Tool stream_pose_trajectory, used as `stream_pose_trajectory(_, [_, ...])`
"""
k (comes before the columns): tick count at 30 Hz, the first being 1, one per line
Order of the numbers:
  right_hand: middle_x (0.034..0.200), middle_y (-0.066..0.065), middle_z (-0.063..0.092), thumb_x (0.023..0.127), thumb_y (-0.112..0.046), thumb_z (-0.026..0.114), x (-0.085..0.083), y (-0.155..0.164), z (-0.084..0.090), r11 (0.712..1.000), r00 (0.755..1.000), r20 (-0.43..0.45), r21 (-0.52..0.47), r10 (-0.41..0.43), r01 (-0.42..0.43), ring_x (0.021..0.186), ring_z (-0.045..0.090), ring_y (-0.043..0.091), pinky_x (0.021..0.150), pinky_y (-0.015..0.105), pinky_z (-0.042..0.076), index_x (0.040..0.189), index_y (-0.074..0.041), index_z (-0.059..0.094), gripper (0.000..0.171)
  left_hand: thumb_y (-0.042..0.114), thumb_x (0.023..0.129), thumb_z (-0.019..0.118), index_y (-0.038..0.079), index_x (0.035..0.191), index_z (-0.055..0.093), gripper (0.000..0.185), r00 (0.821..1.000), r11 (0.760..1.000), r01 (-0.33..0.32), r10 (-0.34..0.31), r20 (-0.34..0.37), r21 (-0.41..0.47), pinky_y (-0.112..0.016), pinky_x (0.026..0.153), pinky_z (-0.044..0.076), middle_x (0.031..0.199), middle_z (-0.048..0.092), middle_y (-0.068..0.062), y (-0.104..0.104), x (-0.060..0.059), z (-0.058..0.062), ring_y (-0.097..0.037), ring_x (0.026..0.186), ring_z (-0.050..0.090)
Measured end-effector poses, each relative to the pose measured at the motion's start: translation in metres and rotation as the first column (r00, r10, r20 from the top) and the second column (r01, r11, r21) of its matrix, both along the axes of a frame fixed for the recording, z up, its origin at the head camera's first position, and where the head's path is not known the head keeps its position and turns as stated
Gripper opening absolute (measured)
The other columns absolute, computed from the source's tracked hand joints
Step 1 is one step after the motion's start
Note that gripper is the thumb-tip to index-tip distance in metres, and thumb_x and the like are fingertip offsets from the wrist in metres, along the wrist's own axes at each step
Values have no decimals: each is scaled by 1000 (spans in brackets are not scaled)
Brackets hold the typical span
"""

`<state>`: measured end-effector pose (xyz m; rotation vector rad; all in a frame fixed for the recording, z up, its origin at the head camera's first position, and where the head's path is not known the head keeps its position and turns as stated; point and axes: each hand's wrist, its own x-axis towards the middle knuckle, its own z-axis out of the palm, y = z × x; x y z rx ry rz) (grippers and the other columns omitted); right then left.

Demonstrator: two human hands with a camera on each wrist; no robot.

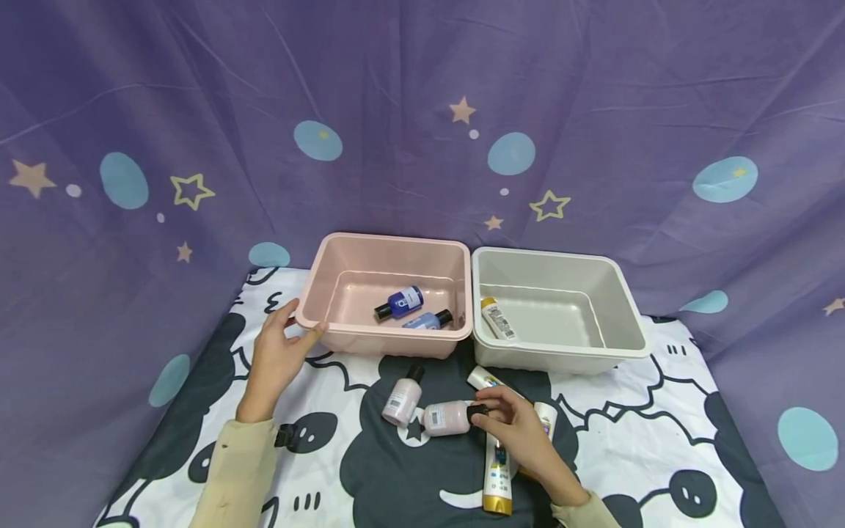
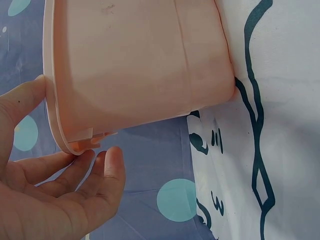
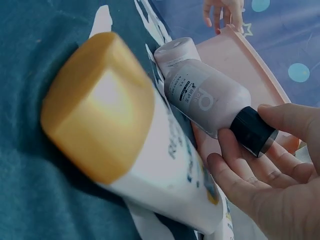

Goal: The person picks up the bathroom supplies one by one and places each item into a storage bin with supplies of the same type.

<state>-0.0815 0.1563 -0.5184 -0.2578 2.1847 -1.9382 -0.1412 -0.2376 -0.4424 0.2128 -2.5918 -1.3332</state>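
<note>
My left hand (image 1: 297, 326) holds the front-left corner of a pink bin (image 1: 389, 246); in the left wrist view the hand (image 2: 75, 117) has its thumb on the rim of the bin (image 2: 140, 60) and its fingers just under it. Two blue bottles (image 1: 399, 302) lie inside. My right hand (image 1: 485, 411) pinches the black cap (image 3: 252, 131) of a pale pink bottle (image 1: 445, 418) lying on the cloth. A second pink bottle (image 1: 403, 400) lies beside it. A white tube with a gold cap (image 1: 496, 477) lies under my right hand.
A grey bin (image 1: 620, 293) stands right of the pink one, touching it, with one white yellow-capped tube (image 1: 497, 317) inside. Another white tube (image 1: 485, 380) lies before the grey bin. The black-and-white patterned cloth (image 1: 660, 425) covers the table; a purple star curtain hangs behind.
</note>
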Motion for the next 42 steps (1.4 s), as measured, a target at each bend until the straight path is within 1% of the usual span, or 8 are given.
stream_pose_trajectory(5, [112, 24, 68, 88, -9, 78, 1, 1, 10, 1000, 999, 30, -18, -21, 21, 88, 70, 20, 76, 25, 56, 124, 9, 58, 44, 33, 95, 71, -2, 152, 36, 76, 1000, 1000, -2, 2, 5, -2, -54, 94, 51, 151, 36, -26, 1, 0, 1, -42, 130, 47])
stream_pose_trajectory(13, [112, 18, 70, 88, -4, 76, 0, 1, 38, 1000, 990, -136, -15, -30, 28, 89, 70, 22, 73, 27, 58, 120, -2, 62, 35, 36, 94, 71, -2, 152, 37, 77, 1000, 1000, -5, 5, 0, 2, -55, 95, 51, 151, 36, -26, -1, -1, -2, -42, 131, 46])
stream_pose_trajectory(16, [112, 17, 69, 89, -4, 76, -2, 2, 51, 999, 983, -179, -16, -35, 32, 89, 69, 21, 72, 27, 58, 120, -2, 62, 34, 36, 95, 70, -2, 152, 37, 77, 1000, 1000, -5, 5, -4, -1, -56, 94, 51, 151, 36, -26, -1, -2, -3, -42, 130, 46])
stream_pose_trajectory(22, [117, 21, 67, 92, -1, 72, -15, 1, 80, 998, 968, -248, -54, -25, 12, 98, 68, 24, 80, 30, 58, 123, 1, 60, 34, 35, 95, 70, -3, 152, 37, 76, 1000, 1000, -4, 4, -6, 1, -56, 94, 51, 151, 36, -27, -1, -2, -4, -42, 130, 46])
stream_pose_trajectory(27, [116, 22, 67, 92, 3, 70, -39, -3, 105, 996, 947, -320, -91, -34, 5, 97, 69, 23, 80, 30, 58, 125, 5, 57, 36, 35, 95, 71, -3, 152, 36, 77, 1000, 1000, -5, 5, -1, -3, -56, 94, 51, 151, 36, -26, -1, -1, -4, -42, 129, 47])
stream_pose_trajectory(32, [111, 17, 69, 90, 3, 72, -71, -13, 132, 992, 935, -340, -104, -103, 71, 90, 70, 18, 78, 25, 57, 122, 9, 59, 35, 33, 95, 71, -3, 152, 36, 76, 1000, 1000, -2, 2, -11, -1, -56, 93, 51, 150, 37, -26, 0, -1, -3, -42, 129, 47])
stream_pose_trajectory(36, [105, 12, 70, 90, -1, 73, -98, -22, 152, 990, 938, -322, -94, -127, 102, 83, 70, 16, 78, 26, 57, 122, 8, 58, 37, 34, 94, 71, -3, 152, 37, 76, 1000, 1000, 4, -4, -20, -6, -56, 93, 51, 149, 38, -26, 0, -2, -3, -42, 129, 47])
stream_pose_trajectory(42, [103, 14, 66, 91, -4, 73, -142, -42, 169, 991, 961, -263, -118, -89, 59, 88, 70, 25, 85, 34, 58, 121, 2, 60, 33, 35, 94, 71, -2, 152, 37, 77, 1000, 1000, 0, 0, -15, 1, -56, 94, 51, 150, 38, -25, 0, -3, -4, -41, 130, 47])
